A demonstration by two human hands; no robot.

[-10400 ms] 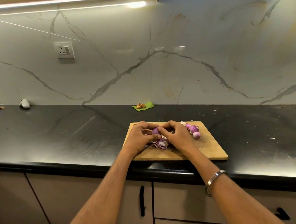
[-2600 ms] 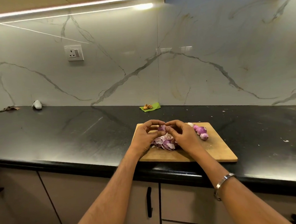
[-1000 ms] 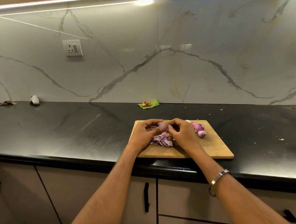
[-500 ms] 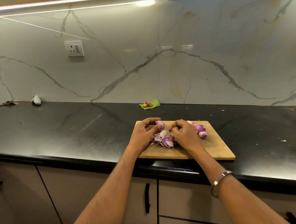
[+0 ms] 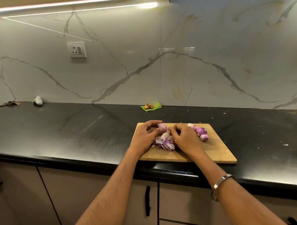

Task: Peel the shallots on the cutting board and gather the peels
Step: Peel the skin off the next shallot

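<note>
A: Left hand (image 5: pixel 146 135)?
B: Curled over the far left part of the board (image 5: pixel 215 152), grip closed on a shallot (image 5: pixel 162 128), pinched between thumb and fingertips, raised just above the peels (image 5: pixel 164 142).

A: Right hand (image 5: pixel 185 138)?
B: Just right of that shallot, fingers bent inward toward it, fingertips close beside it. Cannot tell whether anything sits in that grip, or whether open or closed; knuckles hide the fingertips. Metal bangle (image 5: pixel 220 183) on that wrist.

A: Peels?
B: Heaped in a purple and white pile on the board, between and beneath both hands, nearer than the held shallot.

A: Other shallots?
B: Three or so in a cluster (image 5: pixel 200 132) at the far right of the board, just right of the right hand. Looks peeled, glossy purple.

A: Board itself?
B: Wooden, lying flat near the front edge of the black bench (image 5: pixel 59 130).

A: Anything else on the bench?
B: Green leaf (image 5: pixel 153 106) with small brown bits, far back against the marble wall. Pale lump (image 5: pixel 38 100) well off to the far left.
</note>
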